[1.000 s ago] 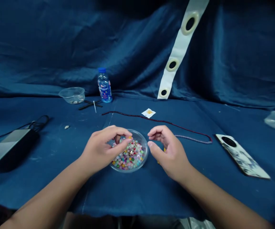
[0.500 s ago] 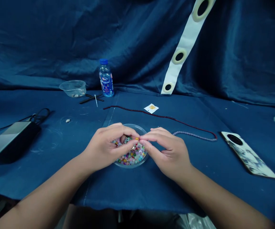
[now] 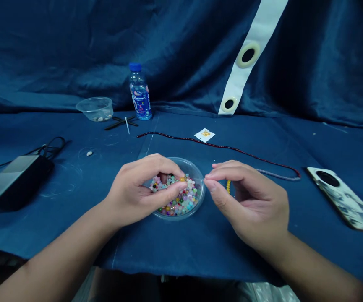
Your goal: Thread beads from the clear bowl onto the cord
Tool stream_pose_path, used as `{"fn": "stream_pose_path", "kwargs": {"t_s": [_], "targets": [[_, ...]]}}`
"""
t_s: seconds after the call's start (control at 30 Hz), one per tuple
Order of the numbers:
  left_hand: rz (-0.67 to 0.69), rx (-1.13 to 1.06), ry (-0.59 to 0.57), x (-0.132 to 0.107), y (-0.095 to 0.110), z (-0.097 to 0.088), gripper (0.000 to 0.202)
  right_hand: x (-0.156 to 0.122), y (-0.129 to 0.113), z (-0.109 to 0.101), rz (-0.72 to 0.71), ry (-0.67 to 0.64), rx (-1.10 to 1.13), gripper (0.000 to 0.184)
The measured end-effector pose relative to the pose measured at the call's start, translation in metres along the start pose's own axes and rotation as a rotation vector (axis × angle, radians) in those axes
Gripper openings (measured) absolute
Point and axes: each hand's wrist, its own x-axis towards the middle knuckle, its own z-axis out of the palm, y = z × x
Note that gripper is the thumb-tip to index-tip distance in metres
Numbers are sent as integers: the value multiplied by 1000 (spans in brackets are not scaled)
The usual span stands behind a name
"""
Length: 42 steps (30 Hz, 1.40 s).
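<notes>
My left hand [image 3: 150,182] pinches a small amber-yellow bead [image 3: 182,179] between thumb and forefinger, above a clear round bowl [image 3: 202,193] of mixed coloured beads [image 3: 181,203]. Just right of the bowl, my right hand [image 3: 250,197] has its thumb and forefinger pressed together on a thin thread, barely visible at the fingertips. A long beaded strand [image 3: 219,146] curves across the table: dark red, then lavender at the right bend. Yellow beads [image 3: 228,186] show behind the right fingers; the hand hides how they join the strand.
Behind the strand lies a small white packet [image 3: 205,134]. A phone [image 3: 341,197] is at right and a dark box-shaped device [image 3: 14,182] at left. Further back are a blue-capped bottle [image 3: 140,94], a clear tub [image 3: 95,110] and crossed black sticks [image 3: 121,122].
My right hand has moved right, away from the left fingertips, opening a gap between the hands. The yellow beads have come into view. My left hand stays over the bowl.
</notes>
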Motion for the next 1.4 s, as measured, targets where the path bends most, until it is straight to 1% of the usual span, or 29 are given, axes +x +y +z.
{"fn": "stream_pose_path", "kwargs": {"t_s": [0.1,0.23,0.9,1.1,1.23,1.4], "targets": [[30,-47,9,0,-2,0,19,0,-3,0,-32,-3,3,20],[17,-90,15,-1,-2,0,22,2,-4,2,-63,-7,3,21],[0,-102,7,0,-1,0,20,4,-5,5,-60,0,5,20],[20,-87,5,2,2,0,20,3,-4,6,-58,-31,15,20],[70,-57,0,5,3,0,21,2,-3,8,-43,-77,17,18],[114,-21,-16,5,2,-2,15,2,-2,11,-43,-97,31,15]]}}
